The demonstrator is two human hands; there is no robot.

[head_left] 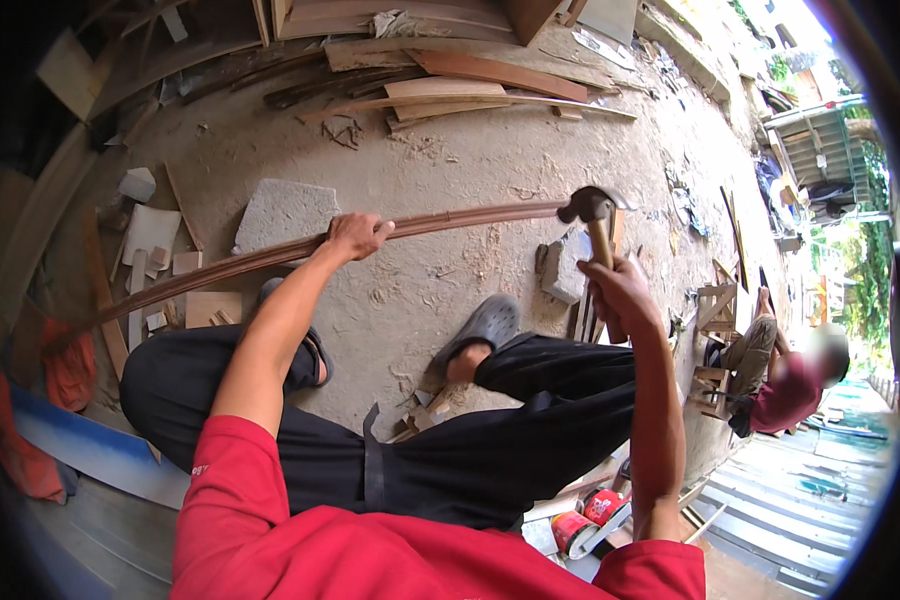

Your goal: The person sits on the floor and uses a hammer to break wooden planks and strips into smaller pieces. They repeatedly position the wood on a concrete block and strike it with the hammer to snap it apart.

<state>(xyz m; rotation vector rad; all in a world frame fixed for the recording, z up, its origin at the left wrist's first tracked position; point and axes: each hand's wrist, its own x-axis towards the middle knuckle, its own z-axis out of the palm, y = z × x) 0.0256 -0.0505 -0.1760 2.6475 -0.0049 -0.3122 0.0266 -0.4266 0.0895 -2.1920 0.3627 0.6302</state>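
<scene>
My left hand [358, 237] is closed around a long, thin reddish-brown wooden strip [450, 219], which runs from the far left across in front of me. In my right hand [623, 290] is a claw hammer [592, 208], gripped by its wooden handle. The dark hammer head is at the strip's right end; whether the two touch I cannot tell. Beneath the strip, near my left hand, lies a pale grey stone slab [288, 215]. A second grey block [567, 266] sits on the ground just left of my right hand.
Boards and planks [450, 95] are piled at the far side. Wood offcuts [215, 308] and an orange cloth [67, 370] lie at left. Red cans [575, 533] stand by my right side. Another person [785, 385] sits at the right beside a wooden stool [715, 308]. Shavings litter the ground.
</scene>
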